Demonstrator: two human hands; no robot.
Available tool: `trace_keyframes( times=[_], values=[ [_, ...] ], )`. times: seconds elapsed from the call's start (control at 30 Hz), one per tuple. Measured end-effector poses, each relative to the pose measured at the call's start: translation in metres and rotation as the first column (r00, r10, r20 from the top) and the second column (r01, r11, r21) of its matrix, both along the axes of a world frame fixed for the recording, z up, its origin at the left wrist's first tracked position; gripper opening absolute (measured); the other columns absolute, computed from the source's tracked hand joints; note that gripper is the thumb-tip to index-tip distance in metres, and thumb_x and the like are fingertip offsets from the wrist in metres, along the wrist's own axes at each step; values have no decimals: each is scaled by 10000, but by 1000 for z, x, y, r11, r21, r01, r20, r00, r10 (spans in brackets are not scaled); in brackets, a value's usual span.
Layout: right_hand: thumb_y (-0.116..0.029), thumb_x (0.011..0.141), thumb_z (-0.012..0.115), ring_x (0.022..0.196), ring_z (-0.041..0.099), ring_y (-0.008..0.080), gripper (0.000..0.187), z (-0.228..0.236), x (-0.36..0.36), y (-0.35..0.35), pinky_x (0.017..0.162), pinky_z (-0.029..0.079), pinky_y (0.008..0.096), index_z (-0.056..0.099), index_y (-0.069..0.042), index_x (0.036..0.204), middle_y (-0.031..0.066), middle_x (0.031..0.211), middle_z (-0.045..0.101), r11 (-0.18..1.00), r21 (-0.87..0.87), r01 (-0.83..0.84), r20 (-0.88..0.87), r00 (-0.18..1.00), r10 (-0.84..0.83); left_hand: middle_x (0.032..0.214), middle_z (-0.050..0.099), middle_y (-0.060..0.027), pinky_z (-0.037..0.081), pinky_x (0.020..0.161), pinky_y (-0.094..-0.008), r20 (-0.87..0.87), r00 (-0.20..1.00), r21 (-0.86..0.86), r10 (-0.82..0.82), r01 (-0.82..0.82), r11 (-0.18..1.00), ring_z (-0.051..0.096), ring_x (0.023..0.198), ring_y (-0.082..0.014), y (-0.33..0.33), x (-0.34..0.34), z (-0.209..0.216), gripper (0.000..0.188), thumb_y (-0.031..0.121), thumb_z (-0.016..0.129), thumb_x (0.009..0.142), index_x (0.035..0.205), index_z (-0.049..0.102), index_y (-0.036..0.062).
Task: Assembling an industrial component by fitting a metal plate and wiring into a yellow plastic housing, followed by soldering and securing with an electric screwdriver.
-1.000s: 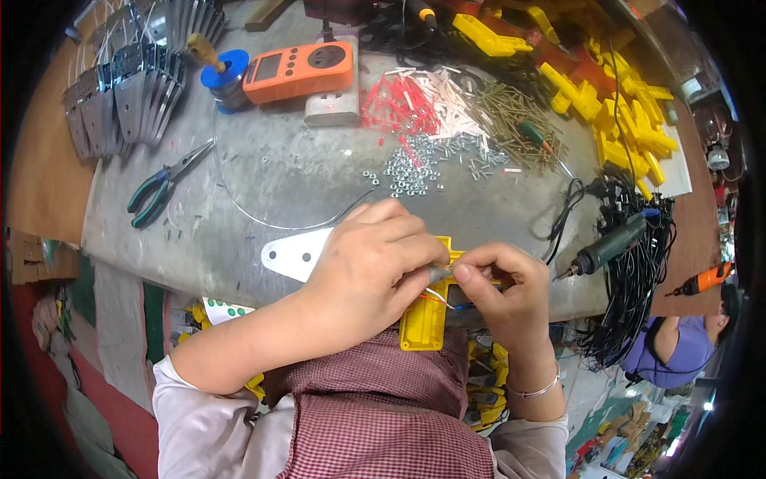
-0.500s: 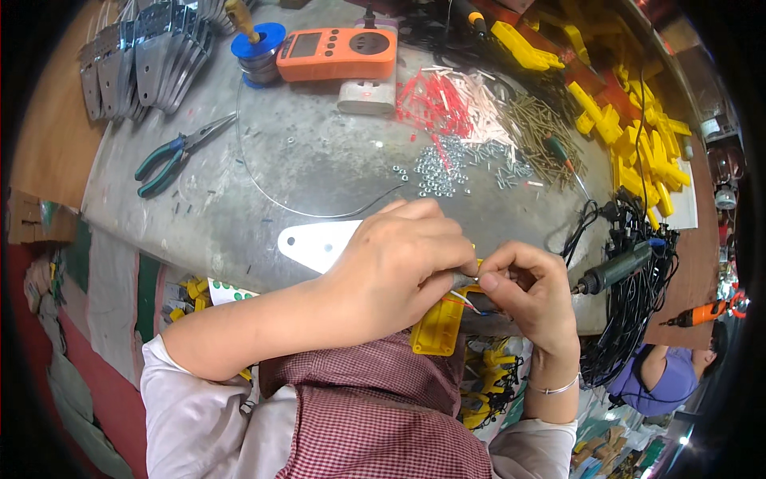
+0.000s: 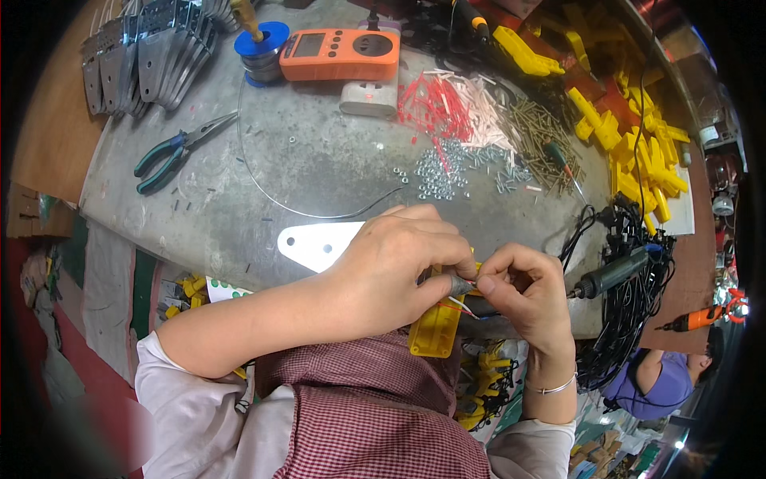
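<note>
Over the table's near edge, my two hands meet with fingertips pinched together. My left hand (image 3: 403,267) is closed, a grey covering on its thumb tip. My right hand (image 3: 527,295) is closed against it, thumb and forefinger together. A thin wire seems to be caught between the fingertips, mostly covered by them. Just below, red, white and blue wires (image 3: 463,306) run out from a dark cable. Under the hands is an open yellow plastic housing (image 3: 433,334), its upper part hidden. A pale, tapered metal plate (image 3: 311,244) with holes lies beside my left hand, partly covered by it.
Pliers (image 3: 177,154), a solder spool (image 3: 262,54) and an orange meter (image 3: 339,56) lie farther back. Nuts (image 3: 437,177), red and white sleeves (image 3: 435,104) and screws (image 3: 538,132) are heaped mid-table. Black cables (image 3: 618,319), a green-handled tool (image 3: 614,273) and yellow parts (image 3: 646,160) fill the right.
Both hands stay pinched together, with only a slight shift of the fingers. The yellow housing and wires have moved slightly with them.
</note>
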State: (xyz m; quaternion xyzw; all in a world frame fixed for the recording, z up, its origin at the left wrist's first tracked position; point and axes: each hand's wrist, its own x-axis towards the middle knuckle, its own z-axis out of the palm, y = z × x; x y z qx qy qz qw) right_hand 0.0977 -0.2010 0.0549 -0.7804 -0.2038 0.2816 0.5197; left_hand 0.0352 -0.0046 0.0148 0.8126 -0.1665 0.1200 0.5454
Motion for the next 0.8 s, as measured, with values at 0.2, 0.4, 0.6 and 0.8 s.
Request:
trace_keyframes(
  times=[0.2, 0.4, 0.6, 0.8],
  values=[
    [-13, 826, 683, 585, 398, -6, 66, -1, 1, 0, 500, 309, 178, 627, -1, 794, -77, 653, 523, 1000, 6, -2, 4, 1000, 2, 798, 643, -61, 474, 751, -362, -19, 1000, 5, -3, 3, 1000, 599, 809, -256, -1, 2, 1, 216, -32, 673, 650, 842, 684, 67],
    [-16, 827, 693, 555, 373, -13, 74, -6, 2, 0, 465, 270, 189, 619, -10, 833, -95, 610, 476, 999, 0, 32, -88, 996, -32, 763, 616, -44, 440, 739, -363, 105, 993, 106, 53, -64, 992, 584, 776, -249, -6, 2, 0, 188, -26, 660, 626, 780, 652, 82],
    [-7, 751, 745, 534, 474, 54, 232, -9, -10, -3, 489, 392, 212, 631, -47, 950, -15, 654, 534, 997, -53, -62, 578, 812, 81, 749, 612, -48, 433, 754, -356, -45, 998, 2, 38, -38, 999, 581, 768, -246, -5, 1, -1, 183, -34, 662, 628, 781, 645, 65],
    [-26, 743, 729, 591, 606, 202, 219, -14, -2, -9, 533, 467, 254, 638, -39, 941, 70, 728, 614, 974, -148, -171, 889, 408, 207, 754, 620, -51, 441, 751, -362, -86, 996, -5, 10, -11, 1000, 584, 765, -246, -5, 3, 4, 172, -28, 676, 639, 784, 643, 59]
  ],
)
